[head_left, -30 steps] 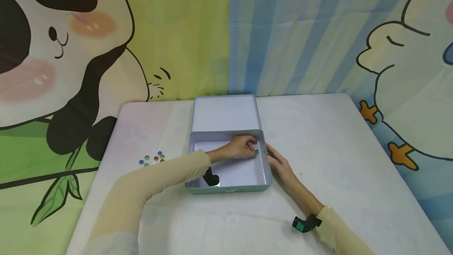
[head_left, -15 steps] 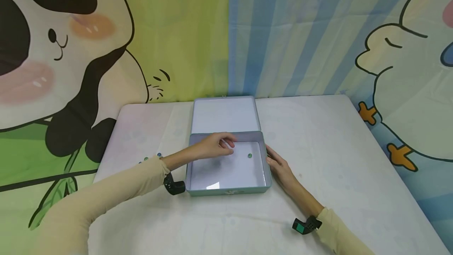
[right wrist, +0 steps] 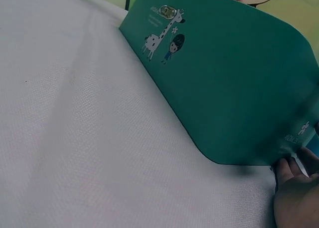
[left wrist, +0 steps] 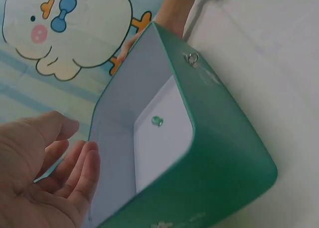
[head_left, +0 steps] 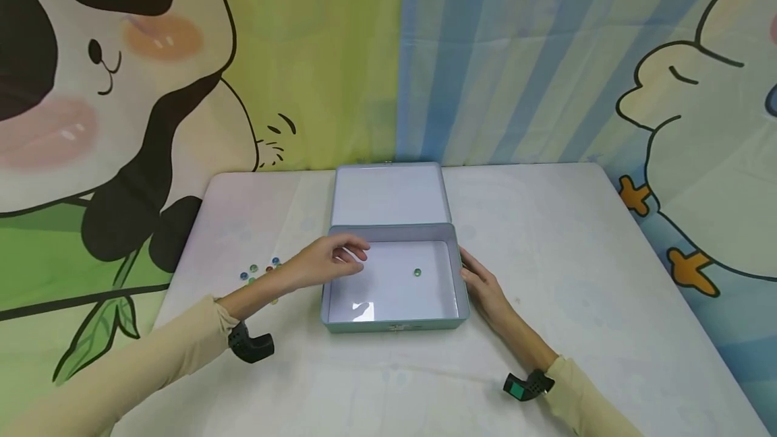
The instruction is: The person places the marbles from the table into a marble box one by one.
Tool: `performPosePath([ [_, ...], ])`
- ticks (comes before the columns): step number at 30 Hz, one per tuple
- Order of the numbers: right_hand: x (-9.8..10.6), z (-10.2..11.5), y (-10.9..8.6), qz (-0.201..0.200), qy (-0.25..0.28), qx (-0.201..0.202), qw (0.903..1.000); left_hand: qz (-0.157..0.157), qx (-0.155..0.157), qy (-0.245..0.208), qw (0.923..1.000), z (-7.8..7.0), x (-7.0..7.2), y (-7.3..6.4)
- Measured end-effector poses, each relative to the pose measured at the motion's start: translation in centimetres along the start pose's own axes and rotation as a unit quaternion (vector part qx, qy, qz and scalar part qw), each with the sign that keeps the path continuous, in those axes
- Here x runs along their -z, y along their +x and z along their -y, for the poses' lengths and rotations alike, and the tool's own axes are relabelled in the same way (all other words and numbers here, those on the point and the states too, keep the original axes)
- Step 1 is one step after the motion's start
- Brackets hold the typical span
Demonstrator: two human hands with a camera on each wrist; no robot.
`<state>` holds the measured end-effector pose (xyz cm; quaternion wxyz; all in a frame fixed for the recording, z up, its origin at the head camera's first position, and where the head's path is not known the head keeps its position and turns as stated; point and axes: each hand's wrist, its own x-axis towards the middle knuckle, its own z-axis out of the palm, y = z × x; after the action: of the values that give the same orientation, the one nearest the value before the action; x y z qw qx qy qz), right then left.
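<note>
A green tin box point(head_left: 425, 325) with a pale inside stands on the table, its lid point(head_left: 391, 194) folded back. One green marble point(head_left: 417, 272) lies on its floor, right of the middle. My left hand point(head_left: 328, 261) hovers over the box's left side, fingers loosely bent, thumb apart and nothing between them in the left wrist view. Flat along the outside of the right wall rests my right hand point(head_left: 485, 285), fingers near the back corner. In the right wrist view its fingertips touch the green wall point(right wrist: 219, 73), which carries a giraffe picture.
Several small coloured marbles point(head_left: 253, 268) lie on the white table point(head_left: 583, 235) left of the box, partly hidden by the left forearm. A printed backdrop point(head_left: 340, 73) with cartoon animals stands behind the table.
My left hand has withdrawn leftward from the box's right wall, leaving the green marble behind. The marble has rolled a little left and toward me. My right hand stays in place.
</note>
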<state>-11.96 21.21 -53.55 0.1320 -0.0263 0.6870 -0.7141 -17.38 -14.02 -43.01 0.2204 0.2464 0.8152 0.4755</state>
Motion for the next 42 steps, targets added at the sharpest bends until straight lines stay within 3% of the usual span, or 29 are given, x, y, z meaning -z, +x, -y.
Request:
performPosePath([
  [12,0.0,0.3,0.2,0.0,-0.008,0.0,1.0,-0.055,0.038,0.012,0.9977,2.3,3.3,-2.3],
  [21,-0.1,-0.1,0.0,0.007,-0.004,-0.01,0.9999,-0.094,0.08,0.063,0.9904,5.2,5.0,-4.6],
  [27,0.0,0.0,0.1,0.009,0.0,-0.003,1.0,-0.128,0.123,0.101,0.9788,7.9,7.3,-5.8],
  [33,-0.1,0.1,0.2,0.014,-0.003,-0.008,0.9999,-0.153,0.172,0.146,0.9622,10.3,9.3,-8.1],
  [42,-0.1,0.2,0.2,0.002,0.009,-0.005,0.9999,-0.189,0.198,0.175,0.9457,12.7,9.2,-11.0],
])
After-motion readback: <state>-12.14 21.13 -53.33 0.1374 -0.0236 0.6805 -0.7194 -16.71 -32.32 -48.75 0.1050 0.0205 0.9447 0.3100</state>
